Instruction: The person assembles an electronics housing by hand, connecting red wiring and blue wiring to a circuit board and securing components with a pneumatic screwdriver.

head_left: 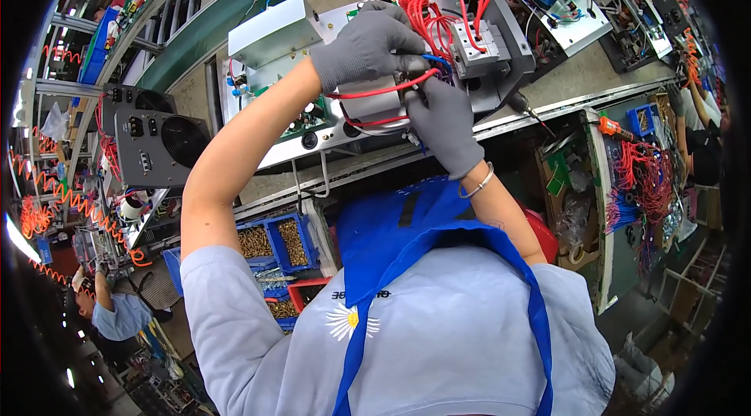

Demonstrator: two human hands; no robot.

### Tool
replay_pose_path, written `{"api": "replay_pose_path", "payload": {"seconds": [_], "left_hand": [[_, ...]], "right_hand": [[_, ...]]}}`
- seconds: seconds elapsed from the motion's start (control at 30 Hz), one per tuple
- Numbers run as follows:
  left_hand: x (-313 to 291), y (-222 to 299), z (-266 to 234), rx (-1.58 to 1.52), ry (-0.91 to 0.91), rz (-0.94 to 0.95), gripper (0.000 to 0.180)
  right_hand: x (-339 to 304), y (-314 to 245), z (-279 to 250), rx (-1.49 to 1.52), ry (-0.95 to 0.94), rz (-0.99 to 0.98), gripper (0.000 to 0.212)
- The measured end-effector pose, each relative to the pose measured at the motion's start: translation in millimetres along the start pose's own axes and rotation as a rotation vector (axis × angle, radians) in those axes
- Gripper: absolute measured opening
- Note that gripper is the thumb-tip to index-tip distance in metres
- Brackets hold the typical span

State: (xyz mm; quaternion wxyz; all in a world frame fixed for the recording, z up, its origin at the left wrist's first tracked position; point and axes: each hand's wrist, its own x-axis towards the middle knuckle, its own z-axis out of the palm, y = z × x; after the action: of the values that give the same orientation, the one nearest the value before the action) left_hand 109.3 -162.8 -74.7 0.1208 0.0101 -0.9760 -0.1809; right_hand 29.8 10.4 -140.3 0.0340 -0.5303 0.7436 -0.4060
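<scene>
Both hands wear grey gloves and meet over an open metal chassis [282, 152] filled with wires and boards. My left hand [366, 44] reaches in from the left, its thumb and fingers closed among the wires. Just below and to its right, my right hand [446, 125] is also closed, its fingertips at a small dark part. What either hand pinches is hidden. A thick red wire [375, 91] passes between the hands. Beyond them lies a bundle of red wires [422, 13]. Right of the bundle sits a light grey circuit breaker block [479, 52] with red wires in its top.
A screwdriver [524, 103] lies by the bench edge at right. More open units [571, 21] stand farther right. Dark fan housings [152, 138] are at left. Blue bins of brass fasteners [293, 244] sit below the bench. Another person [117, 310] works at far left.
</scene>
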Motion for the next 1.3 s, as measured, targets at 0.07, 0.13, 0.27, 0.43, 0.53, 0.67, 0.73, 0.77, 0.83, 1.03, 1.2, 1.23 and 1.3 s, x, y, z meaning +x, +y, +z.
{"api": "replay_pose_path", "payload": {"seconds": [0.07, 0.13, 0.27, 0.43, 0.53, 0.67, 0.73, 0.77, 0.83, 1.03, 1.2, 1.23, 1.3], "left_hand": [[0.0, 3.7, -2.8, -0.031, -0.024, 0.028, 0.030], [-1.2, -0.3, 1.2, -0.048, -0.019, -0.001, 0.029], [-0.4, -5.4, 1.2, -0.053, 0.006, 0.039, 0.027], [-3.2, -9.0, -0.4, -0.117, 0.016, 0.062, 0.026], [-6.6, -6.7, -2.4, -0.318, -0.090, -0.090, 0.030], [-14.9, 9.0, -4.0, -0.804, -0.072, -0.267, 0.044], [-13.6, 8.8, -2.3, -0.717, -0.082, -0.213, 0.044], [-12.6, 10.2, -3.8, -0.722, -0.082, -0.215, 0.044], [-9.7, 12.5, -6.3, -0.648, -0.071, -0.205, 0.046], [-11.5, 7.1, -2.0, -0.678, -0.026, -0.226, 0.046], [-23.3, 0.4, 7.6, -0.449, 0.063, -0.191, 0.034], [-21.9, 4.5, 7.5, -0.480, 0.073, -0.226, 0.036], [-17.7, 5.0, 13.7, -0.474, 0.162, -0.094, 0.037]], "right_hand": [[-0.7, -4.3, -4.0, 0.062, -0.009, 0.053, 0.014], [-1.6, -3.0, 0.8, 0.082, -0.024, 0.075, 0.014], [-1.1, 0.4, 2.5, 0.150, -0.055, 0.083, 0.014], [-2.4, 3.2, 6.4, 0.067, -0.032, -0.029, 0.013], [-3.5, 7.6, 11.5, 0.020, -0.002, -0.064, 0.014], [-6.2, 6.9, 10.4, -0.016, -0.011, -0.053, 0.019], [-6.2, 6.6, 9.8, -0.024, -0.030, -0.029, 0.021], [-6.1, 6.6, 9.1, -0.014, -0.031, -0.053, 0.020], [-5.5, 5.8, 6.6, -0.010, -0.037, -0.074, 0.020], [-2.7, 5.6, 12.0, 0.007, 0.001, -0.107, 0.018], [-3.1, 10.7, 16.5, 0.268, -0.053, -0.095, 0.013], [-3.3, 11.7, 14.3, 0.267, -0.094, -0.054, 0.012], [-11.3, 30.1, 19.8, 0.313, -0.108, 0.066, 0.021]]}}
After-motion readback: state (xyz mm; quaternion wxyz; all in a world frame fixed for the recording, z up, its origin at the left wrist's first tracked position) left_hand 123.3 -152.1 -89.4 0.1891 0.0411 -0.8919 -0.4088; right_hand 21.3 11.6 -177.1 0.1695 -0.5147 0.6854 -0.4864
